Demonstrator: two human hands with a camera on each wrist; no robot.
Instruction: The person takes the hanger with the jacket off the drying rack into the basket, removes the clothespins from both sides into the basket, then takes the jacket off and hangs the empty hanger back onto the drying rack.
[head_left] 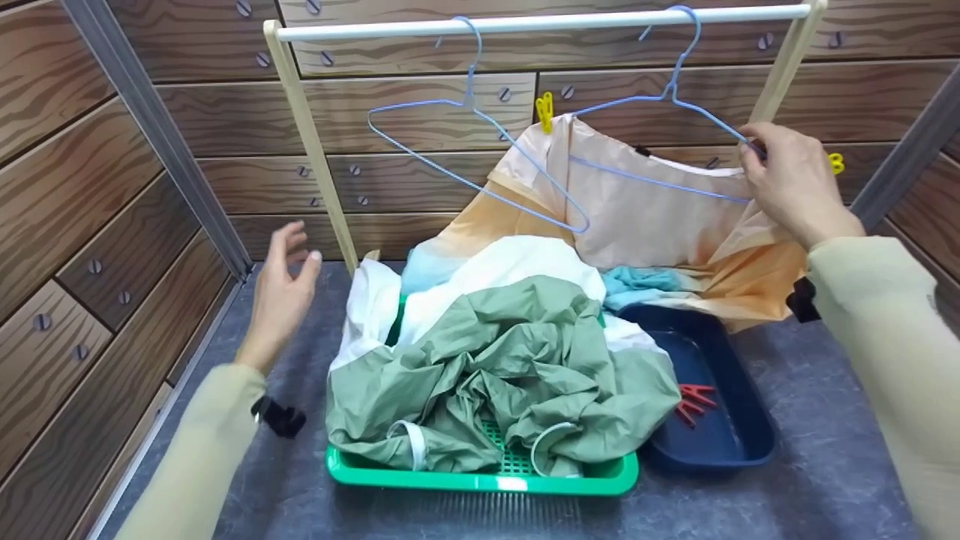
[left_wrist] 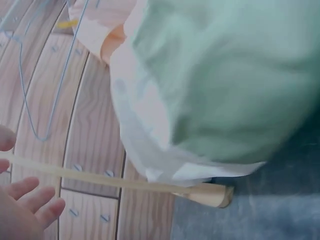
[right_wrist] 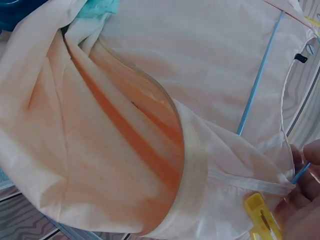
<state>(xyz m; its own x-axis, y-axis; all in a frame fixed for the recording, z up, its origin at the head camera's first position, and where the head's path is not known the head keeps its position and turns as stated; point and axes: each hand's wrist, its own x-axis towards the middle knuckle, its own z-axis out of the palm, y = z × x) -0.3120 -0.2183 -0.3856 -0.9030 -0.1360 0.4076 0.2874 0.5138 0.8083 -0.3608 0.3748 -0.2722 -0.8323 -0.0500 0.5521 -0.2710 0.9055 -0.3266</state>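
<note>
My right hand (head_left: 796, 176) grips the right shoulder end of a blue wire hanger (head_left: 706, 116), where the wire shows between thumb and fingers in the right wrist view. A peach, orange and turquoise shirt (head_left: 637, 217) hangs on that hanger, its neckline edge right at these fingers. One yellow clothespin (head_left: 544, 112) is clipped at its left shoulder; another clothespin (right_wrist: 262, 217) sits beside my right hand. Left of the basket, my left hand (head_left: 283, 289) is raised with fingers loosely spread and nothing held. An identical bare hanger (head_left: 420, 154) hangs from the rod.
A white rod (head_left: 540, 24) on wooden posts carries both hangers. In front, a green basket (head_left: 480, 481) holds crumpled green and white clothing (head_left: 517, 352). Beside it lies a navy tray (head_left: 739, 397) with red clothespins (head_left: 694, 403). Wood-patterned panels (head_left: 240, 116) enclose the grey table (head_left: 292, 487).
</note>
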